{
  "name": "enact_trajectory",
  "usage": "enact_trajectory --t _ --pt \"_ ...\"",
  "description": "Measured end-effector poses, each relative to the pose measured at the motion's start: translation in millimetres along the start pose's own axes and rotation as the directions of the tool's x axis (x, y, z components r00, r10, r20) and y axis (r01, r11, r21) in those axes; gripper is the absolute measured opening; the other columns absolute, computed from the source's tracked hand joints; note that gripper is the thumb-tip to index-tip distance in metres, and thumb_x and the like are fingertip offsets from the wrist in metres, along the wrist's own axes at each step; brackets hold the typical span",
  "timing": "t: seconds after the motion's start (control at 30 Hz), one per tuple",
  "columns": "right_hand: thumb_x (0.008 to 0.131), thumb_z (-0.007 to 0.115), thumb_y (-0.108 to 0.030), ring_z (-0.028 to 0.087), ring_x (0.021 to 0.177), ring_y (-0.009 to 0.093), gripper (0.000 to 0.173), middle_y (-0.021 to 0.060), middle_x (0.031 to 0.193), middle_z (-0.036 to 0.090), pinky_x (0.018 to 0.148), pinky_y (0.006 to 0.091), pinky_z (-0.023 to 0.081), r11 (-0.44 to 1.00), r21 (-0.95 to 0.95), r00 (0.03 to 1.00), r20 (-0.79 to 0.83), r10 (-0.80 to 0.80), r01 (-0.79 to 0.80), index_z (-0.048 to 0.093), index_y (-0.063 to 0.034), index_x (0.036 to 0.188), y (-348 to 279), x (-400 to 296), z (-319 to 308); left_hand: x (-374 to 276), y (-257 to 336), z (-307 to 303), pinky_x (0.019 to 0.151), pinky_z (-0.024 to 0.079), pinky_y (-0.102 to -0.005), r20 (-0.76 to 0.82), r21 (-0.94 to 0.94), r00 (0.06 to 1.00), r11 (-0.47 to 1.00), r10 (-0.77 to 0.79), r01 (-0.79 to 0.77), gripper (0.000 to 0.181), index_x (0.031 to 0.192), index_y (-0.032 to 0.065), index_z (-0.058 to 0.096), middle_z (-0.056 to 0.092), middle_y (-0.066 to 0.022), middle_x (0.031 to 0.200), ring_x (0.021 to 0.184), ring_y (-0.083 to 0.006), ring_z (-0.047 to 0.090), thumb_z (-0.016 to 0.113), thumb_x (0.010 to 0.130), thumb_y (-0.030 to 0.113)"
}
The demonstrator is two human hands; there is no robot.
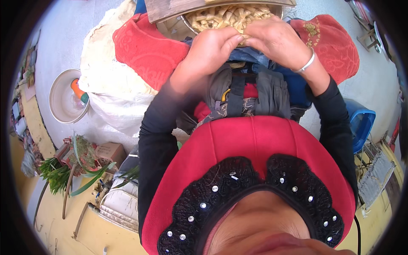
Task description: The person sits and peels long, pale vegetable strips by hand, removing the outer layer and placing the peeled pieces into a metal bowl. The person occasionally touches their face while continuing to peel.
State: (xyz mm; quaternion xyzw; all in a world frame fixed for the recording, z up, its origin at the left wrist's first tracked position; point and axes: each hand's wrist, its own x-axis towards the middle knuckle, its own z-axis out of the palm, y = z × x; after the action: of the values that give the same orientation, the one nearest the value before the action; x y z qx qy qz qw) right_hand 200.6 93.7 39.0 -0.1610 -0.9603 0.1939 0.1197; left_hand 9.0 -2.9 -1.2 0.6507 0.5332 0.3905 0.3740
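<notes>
My left hand (213, 47) and my right hand (274, 41) meet at the near rim of a round metal basin (188, 26). Between their thumbs and forefingers they pinch a small pale yellow strip (244, 37), mostly hidden by the fingers. Many pale yellow knotted strips (223, 17) fill the basin just beyond; their material cannot be told for sure. A wooden board (204, 9) lies across the basin's far side. Red patterned cloths (149, 47) cover both knees, and a silver bangle (306, 61) circles my right wrist.
On the left stands a white woven sack (119, 106) with a pale cloth or sheet (103, 54) above it. Beside it, a white bucket (62, 98) holds an orange and green object. Leafy plants (55, 175) and a cardboard box (111, 151) lie behind; a blue plastic bin (361, 126) is at right.
</notes>
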Motion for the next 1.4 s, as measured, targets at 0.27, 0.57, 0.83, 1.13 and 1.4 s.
enact_trajectory --t 0.27,0.57,0.83,1.13,1.4 --pt "0.099 0.056 -0.020 0.055 0.066 0.007 0.021 -0.0003 0.074 0.057 0.062 0.0225 0.047 0.741 0.522 0.903 0.312 0.295 -0.422 0.063 -0.0007 0.106 11 12 -30 11 -9 -31 0.059 0.036 -0.0191 0.179 -0.438 0.971 0.871 -0.158 0.222 0.024 0.095 0.0020 0.070 0.054 0.0053 0.073 0.066 -0.0030 0.043 0.058 0.099 0.023" --pt "0.099 0.057 -0.019 0.053 0.067 0.005 0.021 -0.0022 0.077 0.056 0.060 0.0221 0.046 0.672 0.655 0.850 -0.084 0.520 -0.346 0.063 -0.0042 0.111 54 55 9 70 -43 -53 0.065 0.042 -0.0198 -0.147 -0.305 0.956 0.931 -0.253 0.199 0.011 0.100 0.0025 0.066 0.058 0.0041 0.075 0.071 -0.0036 0.051 0.060 0.095 0.011" --pt "0.098 0.057 -0.021 0.060 0.074 0.014 0.020 0.0012 0.084 0.063 0.067 0.0291 0.048 0.901 0.382 0.896 -0.298 0.329 -0.203 0.064 -0.0037 0.105 88 71 36 91 -55 -52 0.065 0.048 -0.0263 -0.283 -0.164 0.930 0.968 -0.233 0.192 0.011 0.097 0.0035 0.063 0.063 -0.0004 0.077 0.071 -0.0103 0.059 0.060 0.094 0.014" --pt "0.094 0.061 -0.018 0.066 0.092 0.025 0.029 0.0130 0.105 0.069 0.079 0.0366 0.051 0.880 0.297 0.875 -0.207 0.438 -0.371 0.064 -0.0082 0.120 80 43 29 77 -71 -44 0.069 0.051 -0.0351 -0.462 0.292 0.886 0.935 -0.046 0.201 0.016 0.102 0.0057 0.066 0.069 -0.0090 0.083 0.077 -0.0235 0.067 0.062 0.093 0.017" --pt "0.094 0.062 -0.014 0.065 0.071 0.019 0.025 0.0143 0.085 0.069 0.068 0.0296 0.052 0.783 0.510 0.906 -0.016 0.423 -0.356 0.065 -0.0058 0.118 31 7 24 55 -30 -15 0.076 0.046 -0.0216 -0.106 -0.449 0.984 0.890 -0.145 0.083 0.023 0.103 0.0020 0.070 0.064 0.0018 0.086 0.083 -0.0068 0.058 0.058 0.098 0.022"
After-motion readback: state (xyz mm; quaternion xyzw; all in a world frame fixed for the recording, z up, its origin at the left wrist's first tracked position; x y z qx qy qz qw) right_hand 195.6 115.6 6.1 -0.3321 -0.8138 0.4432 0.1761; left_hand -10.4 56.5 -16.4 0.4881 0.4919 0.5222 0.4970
